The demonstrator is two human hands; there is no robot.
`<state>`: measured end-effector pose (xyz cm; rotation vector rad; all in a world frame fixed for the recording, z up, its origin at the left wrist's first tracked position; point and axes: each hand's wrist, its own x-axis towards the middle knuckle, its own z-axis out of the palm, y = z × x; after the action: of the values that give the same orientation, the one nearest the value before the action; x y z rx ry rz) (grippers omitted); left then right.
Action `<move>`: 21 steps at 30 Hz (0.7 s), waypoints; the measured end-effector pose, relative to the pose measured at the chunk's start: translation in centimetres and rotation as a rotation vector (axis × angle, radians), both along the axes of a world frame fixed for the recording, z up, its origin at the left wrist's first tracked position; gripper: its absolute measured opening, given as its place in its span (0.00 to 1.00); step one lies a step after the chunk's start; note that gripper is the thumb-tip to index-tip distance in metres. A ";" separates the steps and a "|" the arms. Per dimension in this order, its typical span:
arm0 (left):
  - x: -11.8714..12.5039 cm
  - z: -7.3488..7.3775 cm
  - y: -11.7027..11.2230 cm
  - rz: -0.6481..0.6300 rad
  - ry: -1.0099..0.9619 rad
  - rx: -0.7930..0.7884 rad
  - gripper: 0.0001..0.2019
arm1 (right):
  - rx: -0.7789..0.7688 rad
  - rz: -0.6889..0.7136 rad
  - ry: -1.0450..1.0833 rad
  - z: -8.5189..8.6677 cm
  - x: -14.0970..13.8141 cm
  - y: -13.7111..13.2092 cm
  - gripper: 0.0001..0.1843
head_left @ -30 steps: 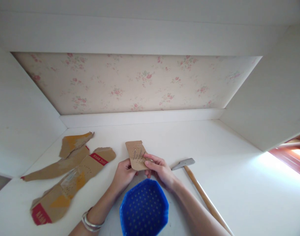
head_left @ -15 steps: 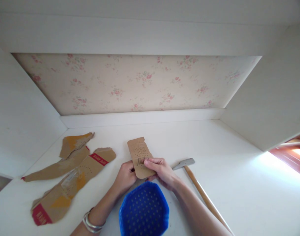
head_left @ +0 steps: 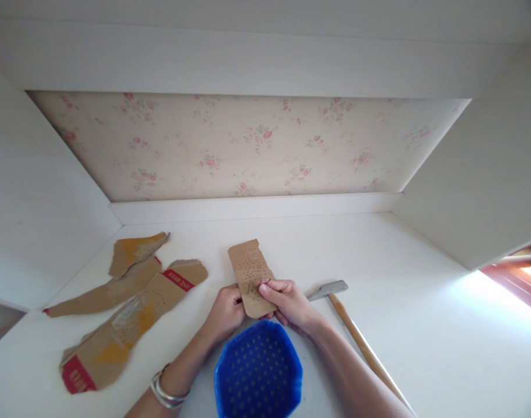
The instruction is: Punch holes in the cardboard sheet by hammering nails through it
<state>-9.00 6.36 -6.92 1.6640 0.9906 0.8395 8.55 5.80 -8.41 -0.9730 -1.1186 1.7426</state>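
Observation:
A small brown cardboard piece (head_left: 251, 261), punched with rows of small holes, is held up between both hands. My left hand (head_left: 227, 310) grips its left edge, with the fingers curled behind it. My right hand (head_left: 289, 303) pinches the right edge, thumb on the front face. Thin dark nail-like bits (head_left: 251, 288) show by the right thumb; their exact kind is too small to tell. Just below the hands stands a blue octagonal basket (head_left: 259, 368) with a pattern of dots on its bottom. A silver bangle sits on the left wrist.
Torn cardboard strips (head_left: 134, 325) with red and yellow patches lie at the left of the white surface (head_left: 361, 244). To the right rests a hammer (head_left: 335, 288) with a long wooden handle. White panels and a floral-papered wall (head_left: 230, 145) enclose the space.
The whole view has shifted slightly, so everything appears a little further right. Both hands keep their hold on the cardboard piece, with only a slight movement of the right fingers.

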 end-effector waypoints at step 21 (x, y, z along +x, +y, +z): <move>-0.2 0.3 -0.1 -0.051 0.004 0.007 0.12 | 0.005 -0.029 0.008 1.0 -0.4 -0.2 0.19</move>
<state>-9.17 6.29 -6.59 1.6909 0.9446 0.8070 8.10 5.65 -7.42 -0.9738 -1.0982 1.7182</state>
